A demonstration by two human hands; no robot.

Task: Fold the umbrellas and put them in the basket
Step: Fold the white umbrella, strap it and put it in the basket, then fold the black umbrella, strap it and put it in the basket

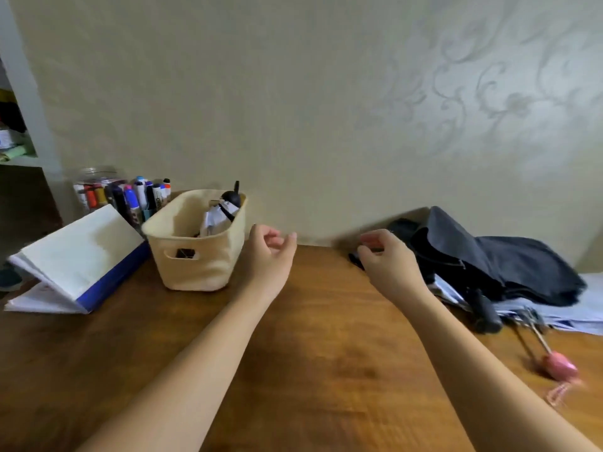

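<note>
A cream basket (195,269) stands at the back left of the wooden table, with a folded white umbrella (218,216) with a black handle standing in it. My left hand (270,252) hovers just right of the basket, fingers loosely curled, holding nothing. My right hand (388,259) hovers at the left edge of a dark, unfolded umbrella (489,259) lying against the wall, fingers curled, nothing visibly gripped. Beneath it lies a pale blue umbrella (587,311) with a pink handle (559,365) on a thin shaft.
A white and blue binder (78,262) lies open, tent-like, left of the basket. Behind it stand a cup of markers (143,197) and a clear jar (94,187). A shelf (16,132) is at far left. The wall runs close behind the table (310,353).
</note>
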